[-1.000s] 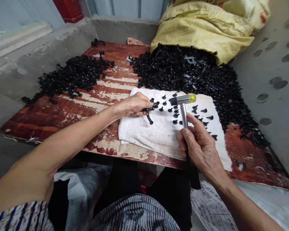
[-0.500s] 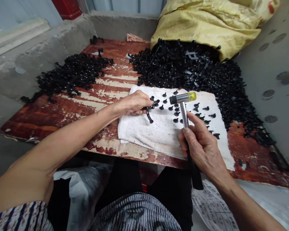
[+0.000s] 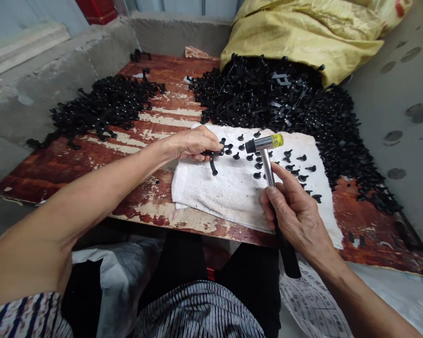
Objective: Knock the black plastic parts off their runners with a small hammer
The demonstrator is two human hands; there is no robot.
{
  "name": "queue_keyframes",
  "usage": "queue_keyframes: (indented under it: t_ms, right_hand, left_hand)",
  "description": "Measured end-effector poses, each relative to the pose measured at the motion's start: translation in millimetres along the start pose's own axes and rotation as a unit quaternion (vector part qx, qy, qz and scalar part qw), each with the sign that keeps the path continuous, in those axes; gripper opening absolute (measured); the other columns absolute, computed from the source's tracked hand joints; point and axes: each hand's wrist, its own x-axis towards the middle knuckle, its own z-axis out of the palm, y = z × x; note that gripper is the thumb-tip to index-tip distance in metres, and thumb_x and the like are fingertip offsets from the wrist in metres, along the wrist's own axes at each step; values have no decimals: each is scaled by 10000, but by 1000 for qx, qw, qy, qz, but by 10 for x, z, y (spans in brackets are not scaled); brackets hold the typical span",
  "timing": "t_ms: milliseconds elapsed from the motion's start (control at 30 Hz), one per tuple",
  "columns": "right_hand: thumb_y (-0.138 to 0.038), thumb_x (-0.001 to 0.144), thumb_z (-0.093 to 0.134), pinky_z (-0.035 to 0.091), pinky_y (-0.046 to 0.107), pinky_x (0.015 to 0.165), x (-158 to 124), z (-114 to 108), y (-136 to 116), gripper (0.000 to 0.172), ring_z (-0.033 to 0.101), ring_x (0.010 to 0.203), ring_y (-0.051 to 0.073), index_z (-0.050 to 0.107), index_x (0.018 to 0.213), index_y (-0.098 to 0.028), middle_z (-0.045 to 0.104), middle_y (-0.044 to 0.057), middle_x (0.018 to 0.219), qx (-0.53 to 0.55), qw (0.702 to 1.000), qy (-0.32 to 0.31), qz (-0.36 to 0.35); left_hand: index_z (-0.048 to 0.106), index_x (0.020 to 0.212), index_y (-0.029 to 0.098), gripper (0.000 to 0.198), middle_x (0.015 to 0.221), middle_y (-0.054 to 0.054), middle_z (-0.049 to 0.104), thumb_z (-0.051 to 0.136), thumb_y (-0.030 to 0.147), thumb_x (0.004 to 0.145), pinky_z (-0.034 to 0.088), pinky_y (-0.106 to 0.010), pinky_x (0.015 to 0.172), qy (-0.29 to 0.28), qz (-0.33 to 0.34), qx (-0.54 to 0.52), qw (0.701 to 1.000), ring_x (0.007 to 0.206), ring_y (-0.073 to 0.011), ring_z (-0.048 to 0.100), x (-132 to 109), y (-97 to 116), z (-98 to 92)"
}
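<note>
My right hand [image 3: 292,209] is wrapped round the black handle of a small mallet [image 3: 266,159]. Its head has a black face on the left and a yellow one on the right, raised over the white cloth [image 3: 215,197]. At the cloth's left side, my left hand [image 3: 197,144] pinches a black plastic bracket with arms [image 3: 213,164]; my fingers partly hide it. Several small black round-based pegs [image 3: 257,175] stand or lie on the cloth between and beyond my hands.
A pile of black brackets [image 3: 102,108] lies at the back left of the worn red board [image 3: 155,211]. A larger heap of black parts [image 3: 250,98] spills from a yellow sack [image 3: 303,37] at the back and down the right. A concrete ledge [image 3: 91,51] borders the left.
My left hand and the bracket have shifted slightly left, and the bracket's lower arm has turned. The mallet head has moved slightly left and tilted a little.
</note>
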Motion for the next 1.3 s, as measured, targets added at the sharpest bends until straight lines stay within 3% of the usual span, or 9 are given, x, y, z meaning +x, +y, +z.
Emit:
queue_keyframes:
  t_ms: [167, 400, 900, 1300]
  right_hand:
    - [-311, 930, 476, 322, 249, 366, 4, 1, -9, 484, 384, 408, 103, 433, 1406, -239, 436, -66, 606, 6, 1000, 2, 0]
    - [-303, 932, 472, 325, 250, 362, 9, 3, -11, 476, 391, 406, 106, 434, 1402, -242, 442, -66, 606, 3, 1000, -2, 7]
    - [-316, 936, 495, 332, 250, 372, 2, -5, -21, 463, 395, 411, 106, 451, 1394, -266, 444, -67, 602, 5, 1000, -6, 6]
    - [-289, 939, 477, 342, 252, 382, 10, -5, -16, 466, 392, 423, 112, 443, 1403, -259, 435, -62, 609, 1, 1000, -7, 10]
  left_hand:
    - [578, 661, 109, 272, 458, 13, 503, 732, 282, 803, 190, -137, 332, -36, 12, -42, 998, 291, -18, 373, 32, -29, -67]
    - [575, 668, 108, 269, 460, 23, 500, 694, 286, 833, 210, -111, 324, -44, 31, -25, 998, 296, -9, 365, 46, -63, -56]
    - [571, 628, 118, 261, 433, 23, 474, 649, 226, 852, 195, -131, 342, -10, 18, 7, 1000, 295, -20, 355, -4, 12, 4]
    - [564, 604, 121, 268, 457, 22, 477, 641, 209, 845, 258, -127, 387, 12, 17, 49, 999, 336, -24, 409, 11, 41, -2]
